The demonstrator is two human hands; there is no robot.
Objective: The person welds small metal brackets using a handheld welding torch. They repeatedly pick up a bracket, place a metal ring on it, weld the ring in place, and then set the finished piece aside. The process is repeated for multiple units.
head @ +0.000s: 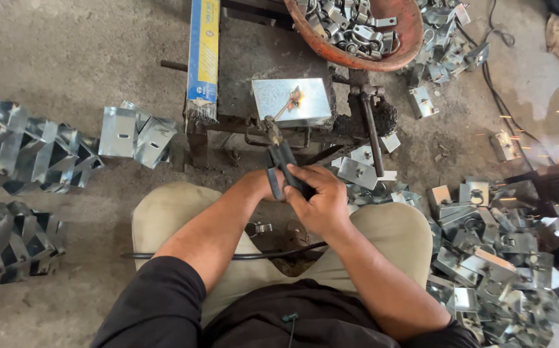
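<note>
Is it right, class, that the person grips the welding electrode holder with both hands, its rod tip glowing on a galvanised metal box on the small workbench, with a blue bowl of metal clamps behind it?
Not quite. The head view shows the bowl is orange-red, not blue. The rest holds: both the left hand and right hand grip the electrode holder, its rod tip glowing on the metal box on the workbench.

Two hands (pixel 312 196), one electrode holder (pixel 279 158)
</note>
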